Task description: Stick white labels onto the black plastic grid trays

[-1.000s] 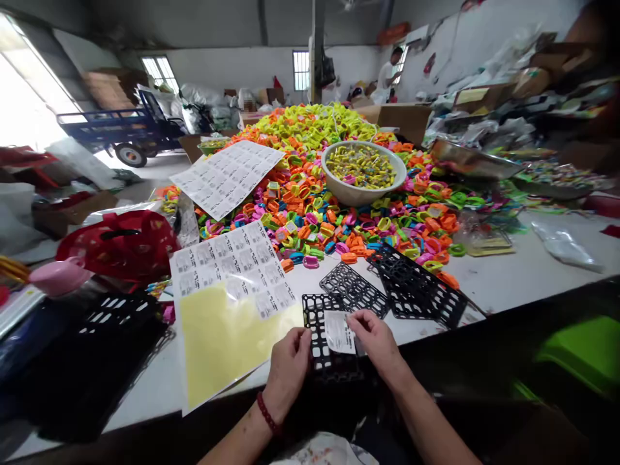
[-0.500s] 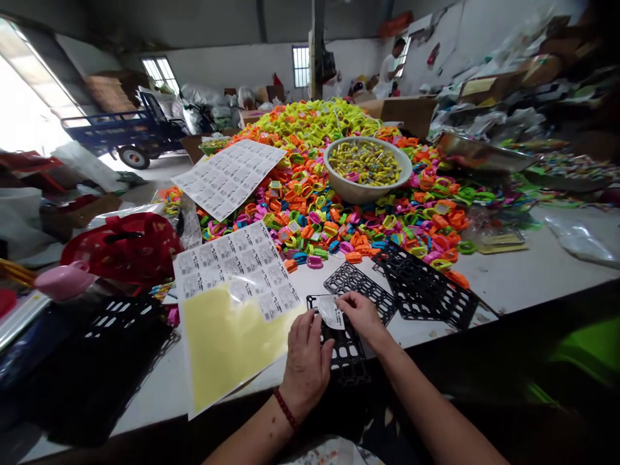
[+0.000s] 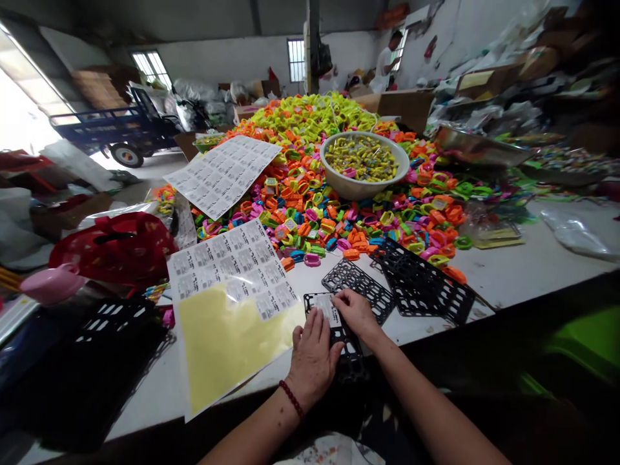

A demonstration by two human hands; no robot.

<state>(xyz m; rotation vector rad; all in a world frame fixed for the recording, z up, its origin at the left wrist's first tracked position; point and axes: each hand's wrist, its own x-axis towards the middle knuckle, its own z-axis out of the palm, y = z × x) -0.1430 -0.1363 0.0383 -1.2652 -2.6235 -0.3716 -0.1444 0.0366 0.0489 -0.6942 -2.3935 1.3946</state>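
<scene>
A black slotted plastic panel (image 3: 355, 361) lies at the table's front edge below both hands. On its far end is a white printed sticker (image 3: 325, 306). My left hand (image 3: 312, 352) rests its outstretched fingers over the sticker's near left part and the panel, thumb apart. My right hand (image 3: 357, 314) pinches the sticker's upper right edge between thumb and fingers. Left of the hands lies a sticker sheet (image 3: 237, 342), its near part bare yellow backing and its far part still holding labels.
More black panels (image 3: 426, 284) lie to the right. A heap of colourful plastic pieces (image 3: 290, 194) covers the table's middle, with a white bowl (image 3: 361, 188) of yellow pieces on it. Another label sheet (image 3: 223, 174) leans on the heap. A red bag (image 3: 116, 248) is at left.
The sticker, earlier tilted up between the hands, now lies flatter on the panel. My left hand has moved right and its fingers press onto the sticker. The view has shifted slightly.
</scene>
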